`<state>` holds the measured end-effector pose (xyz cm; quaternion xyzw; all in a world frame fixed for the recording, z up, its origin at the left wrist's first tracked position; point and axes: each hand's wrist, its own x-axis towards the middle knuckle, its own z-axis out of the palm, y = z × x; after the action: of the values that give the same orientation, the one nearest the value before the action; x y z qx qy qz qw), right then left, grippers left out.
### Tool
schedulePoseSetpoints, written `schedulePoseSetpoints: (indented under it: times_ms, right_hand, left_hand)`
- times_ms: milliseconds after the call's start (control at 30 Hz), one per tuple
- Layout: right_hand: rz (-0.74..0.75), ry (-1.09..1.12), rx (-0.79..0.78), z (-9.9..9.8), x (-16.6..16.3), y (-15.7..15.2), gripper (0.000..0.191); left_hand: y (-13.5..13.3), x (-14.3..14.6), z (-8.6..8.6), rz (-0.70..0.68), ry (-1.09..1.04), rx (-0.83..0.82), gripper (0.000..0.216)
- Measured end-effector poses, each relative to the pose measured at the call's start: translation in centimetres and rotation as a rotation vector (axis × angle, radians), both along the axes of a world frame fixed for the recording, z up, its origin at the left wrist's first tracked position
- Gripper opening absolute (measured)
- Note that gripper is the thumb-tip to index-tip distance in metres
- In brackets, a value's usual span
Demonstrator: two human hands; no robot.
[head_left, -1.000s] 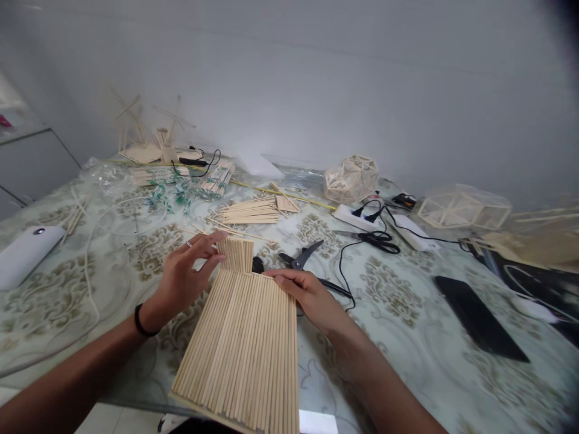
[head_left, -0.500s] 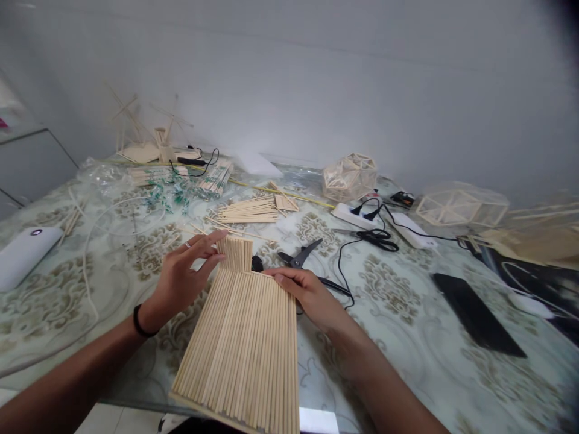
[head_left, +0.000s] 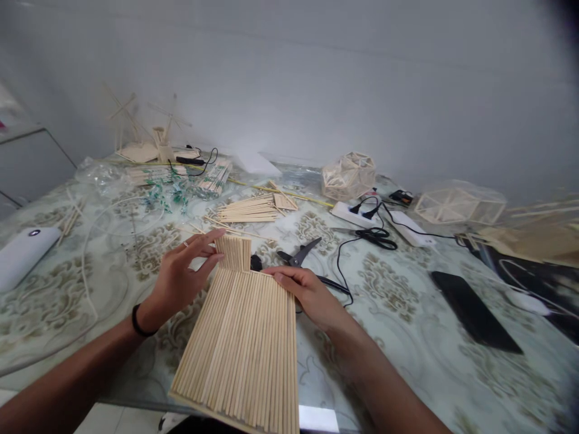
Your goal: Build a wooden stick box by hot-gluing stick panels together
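A large panel of thin wooden sticks lies side-on to side before me, its near end over the table edge. At its far edge stands a smaller upright stick panel. My left hand pinches the small panel's left side between thumb and fingers. With thumb and fingers closed, my right hand grips the large panel's far right corner. Just beyond that hand lie dark-handled shears, partly hidden by it.
Loose sticks and bagged stick bundles lie farther back. To the right are black scissors, a power strip, cables and a black phone. A white device lies left. Stick-frame models stand by the wall.
Both hands keep their hold on the panels. The whole view has shifted very slightly; nothing else has visibly moved.
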<state>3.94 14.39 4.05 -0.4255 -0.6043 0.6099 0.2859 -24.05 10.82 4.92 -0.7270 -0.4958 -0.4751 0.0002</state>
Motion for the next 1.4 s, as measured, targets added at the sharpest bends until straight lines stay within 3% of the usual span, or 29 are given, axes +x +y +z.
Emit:
schedulePoseSetpoints:
  times_ms: [833,1133,1400]
  right_hand:
    - [-0.009,0.061,-0.082,-0.22,0.14,0.10,0.043]
    - [-0.014,0.128,-0.217,-0.63,0.13,0.10,0.047]
    - [0.021,0.168,-0.382,-0.32,0.26,-0.08,0.045]
  left_hand:
    - [0.08,-0.14,0.07,-0.041,-0.020,-0.046,0.044]
    - [-0.05,-0.07,0.08,-0.067,-0.114,-0.126,0.047]
    - [0.11,-0.20,0.39,-0.186,-0.265,-0.237,0.057]
